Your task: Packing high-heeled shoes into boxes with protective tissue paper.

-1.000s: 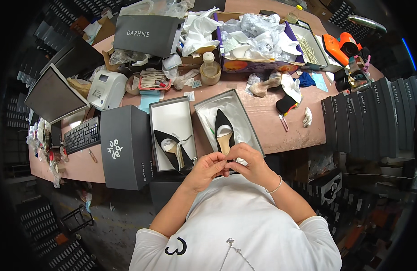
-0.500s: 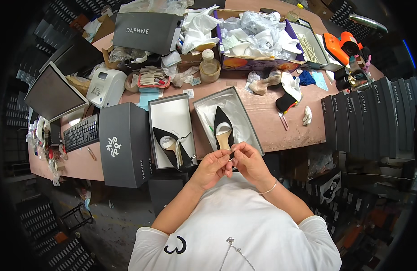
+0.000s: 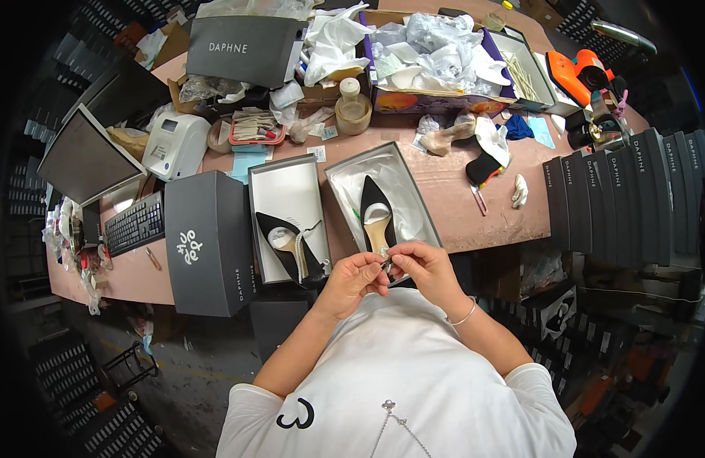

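Just behind the heel end of a black pointed shoe (image 3: 376,210), my left hand (image 3: 354,284) and my right hand (image 3: 429,275) meet fingertip to fingertip. Both pinch a thin dark strap with a shiny, silvery part (image 3: 385,262), mostly covered by my fingers. The shoe lies toe away from me in a grey open box (image 3: 427,217) with white tissue paper. To its left, the matching black shoe (image 3: 280,233) rests in another shallow grey box part (image 3: 284,177), its strap of pale sparkling beads lying across it.
A closed dark shoe box (image 3: 203,244) stands left, by a keyboard (image 3: 135,224), monitor (image 3: 89,160) and white label printer (image 3: 175,146). Dark boxes (image 3: 624,202) line the right. Behind are a carton of crumpled paper (image 3: 440,65), a glass jar (image 3: 352,111) and a red tray (image 3: 257,130).
Both hands remain together at the strap; my fingers have shifted slightly, and a silvery part now shows between them. My right forearm has moved a little to the right.
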